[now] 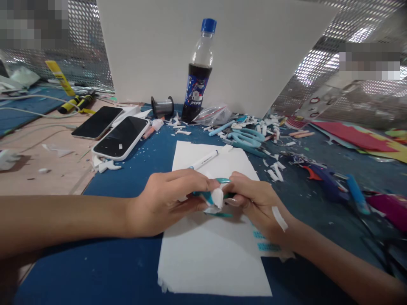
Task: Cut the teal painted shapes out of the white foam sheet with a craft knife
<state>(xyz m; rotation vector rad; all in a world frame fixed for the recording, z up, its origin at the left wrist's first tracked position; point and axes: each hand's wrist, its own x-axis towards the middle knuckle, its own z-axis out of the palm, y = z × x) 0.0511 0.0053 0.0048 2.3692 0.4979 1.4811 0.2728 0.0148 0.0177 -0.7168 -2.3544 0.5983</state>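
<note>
My left hand (pixel 176 197) and my right hand (pixel 259 199) meet above a sheet of white paper (pixel 213 258). Between their fingertips is a small crumpled white-and-blue piece (pixel 217 198); its exact kind does not show. The left fingers are closed on it from the left, long teal nails reaching past it. From the right, my right thumb and fingers pinch at its edge, partly hiding it. A strip of white tape (pixel 280 219) sticks to the back of my right hand. A white marker (pixel 204 160) lies on the paper just beyond my hands.
Behind the paper are light-blue scissors (pixel 246 137), a Pepsi bottle (pixel 199 80), a wire spool (pixel 162 107) and white scraps. Two phones (pixel 122 137) (pixel 97 122) lie at left. At right are a glue gun (pixel 327 182) and coloured sheets (pixel 359 135). A white board (pixel 152 51) stands behind.
</note>
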